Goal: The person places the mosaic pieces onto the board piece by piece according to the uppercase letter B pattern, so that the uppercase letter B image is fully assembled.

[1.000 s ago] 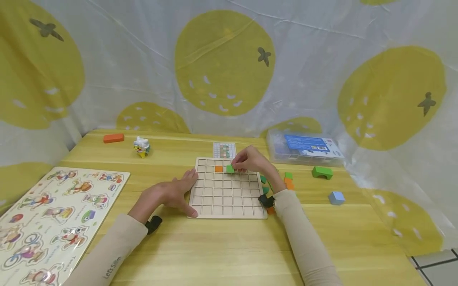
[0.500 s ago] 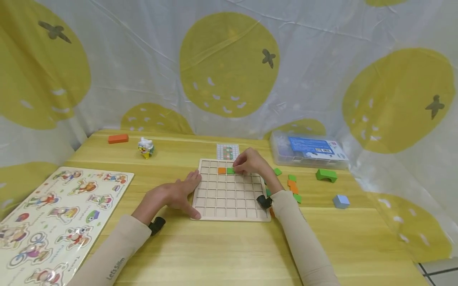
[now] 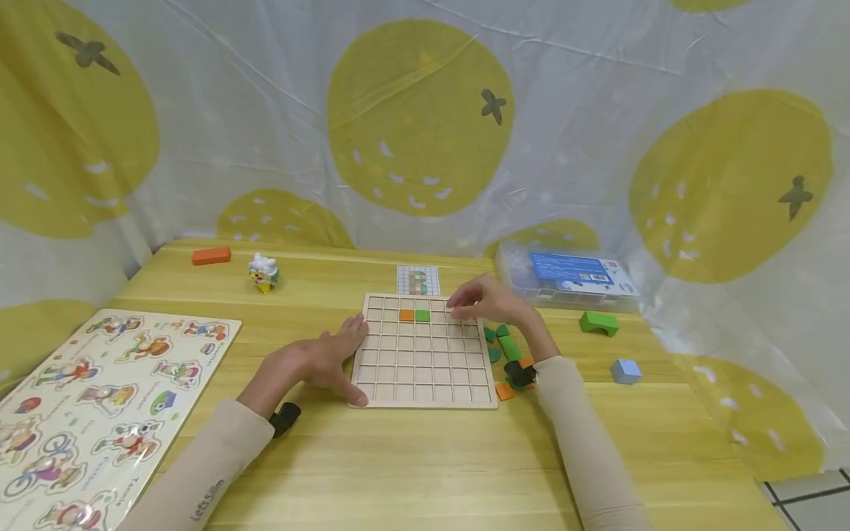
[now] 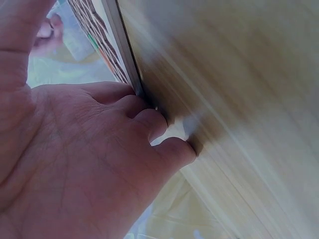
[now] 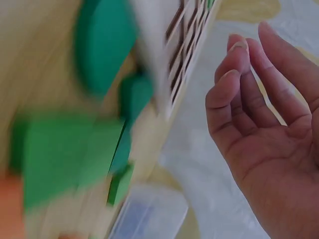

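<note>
A pale wooden grid board lies on the table. In its upper part an orange square tile and a light green square tile sit side by side in neighbouring cells. My left hand rests along the board's left edge, fingers at the upper part and thumb at the lower corner. Over the board's upper right hovers my right hand, its fingers loosely bent. The right wrist view shows nothing between those fingers. Loose green tiles and an orange tile lie right of the board, partly hidden by the wrist.
A printed pattern card lies behind the board. Farther right are a clear plastic case, a green arch block and a blue cube. Leftward are a picture puzzle board, a small figurine and a red block.
My right hand has let go of the light green tile, which now sits beside the orange one, and has moved right. My left hand has stayed at the board's edge.
</note>
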Tool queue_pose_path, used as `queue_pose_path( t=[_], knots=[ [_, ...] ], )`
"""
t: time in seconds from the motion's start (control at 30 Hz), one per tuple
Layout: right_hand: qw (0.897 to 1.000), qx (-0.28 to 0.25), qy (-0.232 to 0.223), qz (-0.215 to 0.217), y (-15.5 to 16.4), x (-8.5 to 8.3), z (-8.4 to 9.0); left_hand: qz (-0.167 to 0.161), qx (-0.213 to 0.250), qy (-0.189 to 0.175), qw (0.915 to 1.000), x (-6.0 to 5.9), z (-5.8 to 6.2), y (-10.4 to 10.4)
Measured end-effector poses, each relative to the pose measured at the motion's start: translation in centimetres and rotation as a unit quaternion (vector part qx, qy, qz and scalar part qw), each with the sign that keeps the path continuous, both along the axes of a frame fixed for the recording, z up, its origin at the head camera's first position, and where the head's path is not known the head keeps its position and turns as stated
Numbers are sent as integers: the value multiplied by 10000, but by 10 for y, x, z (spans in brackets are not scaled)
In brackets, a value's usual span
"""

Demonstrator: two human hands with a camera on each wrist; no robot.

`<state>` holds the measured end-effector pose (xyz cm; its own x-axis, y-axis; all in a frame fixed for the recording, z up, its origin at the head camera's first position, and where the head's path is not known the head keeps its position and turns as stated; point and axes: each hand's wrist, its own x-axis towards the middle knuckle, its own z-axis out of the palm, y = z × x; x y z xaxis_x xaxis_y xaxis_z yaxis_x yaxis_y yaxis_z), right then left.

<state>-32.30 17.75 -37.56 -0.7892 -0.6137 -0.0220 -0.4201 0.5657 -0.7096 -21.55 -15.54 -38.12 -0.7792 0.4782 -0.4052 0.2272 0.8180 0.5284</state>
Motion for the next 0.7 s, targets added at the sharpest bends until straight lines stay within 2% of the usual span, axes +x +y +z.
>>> queue_pose_path(
  t=[0.13, 0.27, 0.4, 0.7],
  knots=[
    [9999, 127, -9, 26, 33, 8, 2, -4, 36, -11, 10000, 0, -1, -1],
    [9991, 411, 51, 27, 54, 13, -1, -23, 40, -17, 10000, 0, -1, -3],
    [9979, 630, -68, -140, 59, 12, -7, -57, 25, -18, 10000, -2, -2, -5],
    [9954, 689, -290, -595, 54, 12, -13, -11, -31, -33, 10000, -2, -2, -3]
  ],
)
